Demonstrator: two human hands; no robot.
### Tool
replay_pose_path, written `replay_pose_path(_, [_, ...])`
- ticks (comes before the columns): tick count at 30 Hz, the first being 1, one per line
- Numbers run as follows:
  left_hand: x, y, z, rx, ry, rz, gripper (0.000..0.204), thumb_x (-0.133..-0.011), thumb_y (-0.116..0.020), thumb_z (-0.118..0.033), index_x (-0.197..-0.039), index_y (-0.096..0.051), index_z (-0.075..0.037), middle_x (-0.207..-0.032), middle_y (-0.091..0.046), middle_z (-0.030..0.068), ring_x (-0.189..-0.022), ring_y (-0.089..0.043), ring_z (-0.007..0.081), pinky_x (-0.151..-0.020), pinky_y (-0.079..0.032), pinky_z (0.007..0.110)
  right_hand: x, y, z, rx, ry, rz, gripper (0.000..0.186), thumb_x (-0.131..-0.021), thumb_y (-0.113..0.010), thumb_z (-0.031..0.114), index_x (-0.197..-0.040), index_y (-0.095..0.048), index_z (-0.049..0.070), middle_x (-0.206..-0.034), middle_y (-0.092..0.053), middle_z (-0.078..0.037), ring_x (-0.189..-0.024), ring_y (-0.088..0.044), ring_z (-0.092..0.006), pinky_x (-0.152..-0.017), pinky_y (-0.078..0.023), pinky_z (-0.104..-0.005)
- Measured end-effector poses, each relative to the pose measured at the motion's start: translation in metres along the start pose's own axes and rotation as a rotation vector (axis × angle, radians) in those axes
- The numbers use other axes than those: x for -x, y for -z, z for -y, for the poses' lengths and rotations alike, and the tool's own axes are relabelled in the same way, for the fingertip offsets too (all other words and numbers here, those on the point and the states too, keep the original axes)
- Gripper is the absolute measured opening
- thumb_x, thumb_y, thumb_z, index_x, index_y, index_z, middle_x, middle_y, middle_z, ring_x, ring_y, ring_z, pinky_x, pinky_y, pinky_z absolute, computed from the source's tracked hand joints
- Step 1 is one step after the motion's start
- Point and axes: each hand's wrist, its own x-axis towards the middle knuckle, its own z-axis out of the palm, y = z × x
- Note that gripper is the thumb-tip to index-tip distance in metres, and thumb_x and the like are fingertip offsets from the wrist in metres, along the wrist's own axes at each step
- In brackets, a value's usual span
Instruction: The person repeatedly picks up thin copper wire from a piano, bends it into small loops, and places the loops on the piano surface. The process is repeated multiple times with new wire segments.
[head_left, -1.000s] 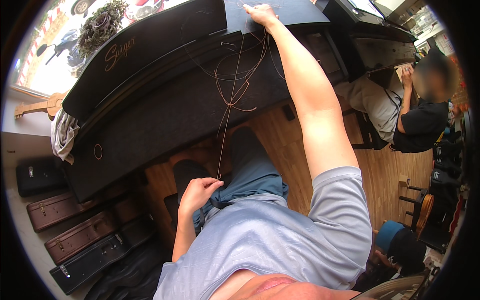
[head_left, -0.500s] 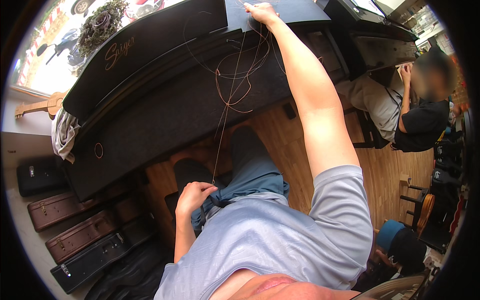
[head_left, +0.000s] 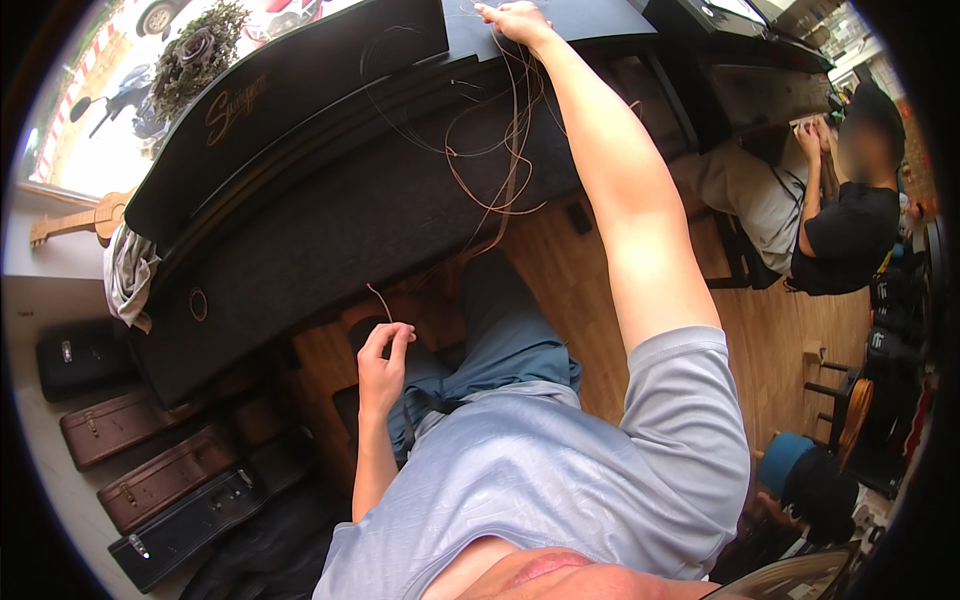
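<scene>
1. Loose bundle of thin, coppery-brown wires (head_left: 514,150), partly looped: hanging from the right hand (head_left: 518,22), in front of a broad matt-black panel (head_left: 330,200).
2. Long axis of bundle: from the far side toward the person, roughly down the view; loops widening to the left, one curved end jutting to the right at the bottom.
3. Right hand: at the end of an outstretched arm, by a flat blue-grey worktop (head_left: 600,20); fingers closed on the upper end of the bundle. Nearer hand of the two, in direct contact.
4. Left hand (head_left: 383,352): low, close to the body, beside dark blue-grey trousers (head_left: 490,310); thumb and fingertips pinched on a short, thin, red-tipped strand (head_left: 377,297).
5. Axis of strand: free tip pointing away from the person and leaning left, away from the side of the bundle.
6. Bearing from left fingers: bundle farther out and to the right, loops well apart from the fingertips.
7. Bearing from right fingers: loops directly on the person's side, below the grip.
8. Link between strand and bundle: cannot tell; too fine against the dark background.
</scene>
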Motion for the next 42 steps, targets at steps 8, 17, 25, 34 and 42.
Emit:
replay_pose_path(8, [-0.032, -0.003, -0.031, -0.048, 0.036, -0.017, 0.019, -0.1, -0.062, -0.014, -0.11, -0.068, 0.001, -0.09, -0.074, 0.0071, -0.085, -0.068, 0.0098, -0.079, -0.05, 0.024, -0.016, -0.004, -0.023, -0.098, 0.075, 0.016, 0.048, -0.093, -0.062, 0.049, -0.107, -0.074, 0.005, -0.104, -0.074, -0.016, -0.098, -0.069, -0.0272, -0.091, -0.051, -0.0417])
replay_pose_path(17, [-0.02, -0.015, -0.014, -0.683, -0.262, 0.4, 0.031, -0.09, -0.069, -0.027, -0.109, -0.071, -0.002, -0.103, -0.073, 0.0166, -0.095, -0.07, 0.0346, -0.084, -0.056, 0.041, -0.028, -0.004, -0.034, 0.156, 0.242, 0.073, 0.046, -0.093, -0.059, 0.05, -0.096, -0.076, 0.007, -0.098, -0.075, -0.015, -0.089, -0.07, -0.0302, -0.085, -0.052, -0.0435])
replay_pose_path(25, [-0.067, -0.032, -0.136, -0.385, -0.252, 0.631, 0.033, -0.09, -0.073, -0.022, -0.117, -0.07, -0.004, -0.105, -0.074, 0.0129, -0.089, -0.073, 0.0244, -0.075, -0.056, 0.032, -0.014, 0.002, -0.02, 0.138, 0.019, 0.157, 0.057, -0.079, -0.064, 0.074, -0.089, -0.08, 0.02, -0.098, -0.076, 0.002, -0.105, -0.067, -0.0187, -0.107, -0.031, -0.0602])
replay_pose_path(34, [-0.266, -0.11, -0.186, -0.34, -0.481, 0.099, 0.026, -0.096, -0.06, -0.014, -0.115, -0.069, 0.001, -0.092, -0.074, 0.0101, -0.072, -0.072, 0.0152, -0.064, -0.056, 0.028, -0.004, 0.012, -0.014, -0.028, -0.014, 0.207, 0.054, -0.078, -0.065, 0.076, -0.089, -0.081, 0.025, -0.083, -0.075, 0.008, -0.091, -0.067, -0.0101, -0.108, -0.032, -0.0533])
replay_pose_path(42, [-0.324, -0.159, -0.187, -0.065, -0.122, 0.145, 0.029, -0.1, -0.056, -0.014, -0.12, -0.067, 0.003, -0.103, -0.074, 0.0125, -0.072, -0.075, 0.0169, -0.058, -0.06, 0.027, 0.005, 0.02, -0.011, -0.229, 0.025, 0.195, 0.04, -0.091, -0.072, 0.045, -0.084, -0.077, 0.006, -0.077, -0.069, 0.001, -0.081, -0.061, -0.0093, -0.078, -0.048, -0.0276])
